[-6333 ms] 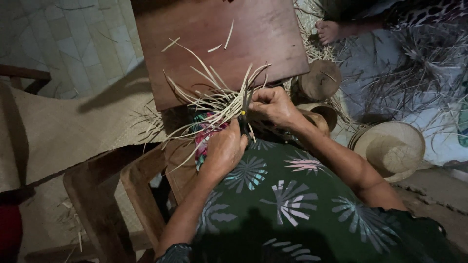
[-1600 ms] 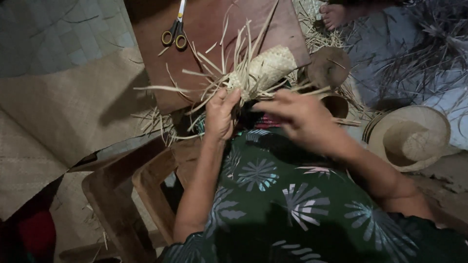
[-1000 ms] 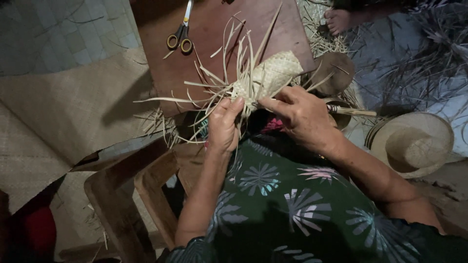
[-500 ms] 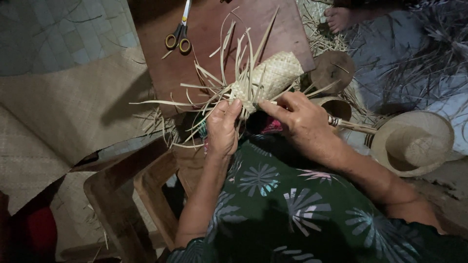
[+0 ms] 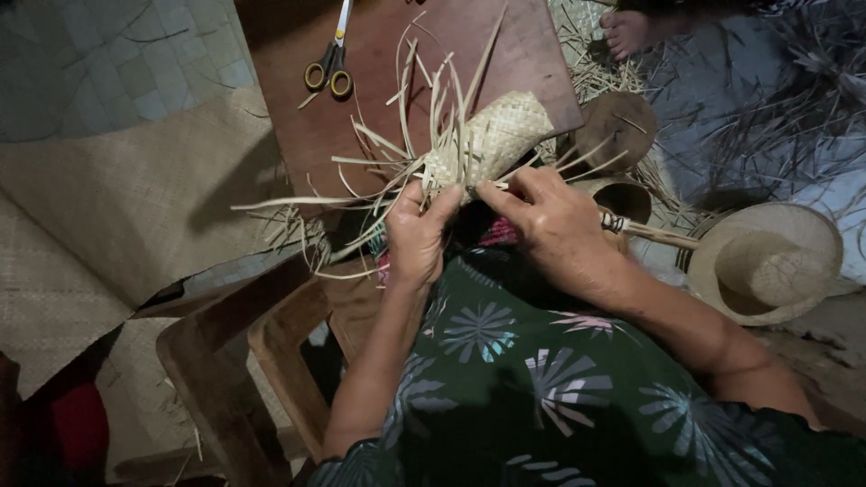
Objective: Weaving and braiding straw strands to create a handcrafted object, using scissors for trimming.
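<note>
Woven mat [image 5: 117,207] spread at left, brown wooden board [image 5: 406,81] ahead, finished straw hat [image 5: 767,261] at right, yellow-handled scissors [image 5: 332,68] on the board. Half-woven straw piece [image 5: 492,135] over the board's near edge, long axis slanting up-right, loose strands fanning up and left. Left hand [image 5: 417,234] and right hand [image 5: 550,225] curled, fingers pinching strands at its lower end; fingertips partly hidden.

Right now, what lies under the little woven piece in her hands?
Under the woven piece lies a brown wooden board, with scissors farther up. Both hands and loose strips cover its near end.
</note>
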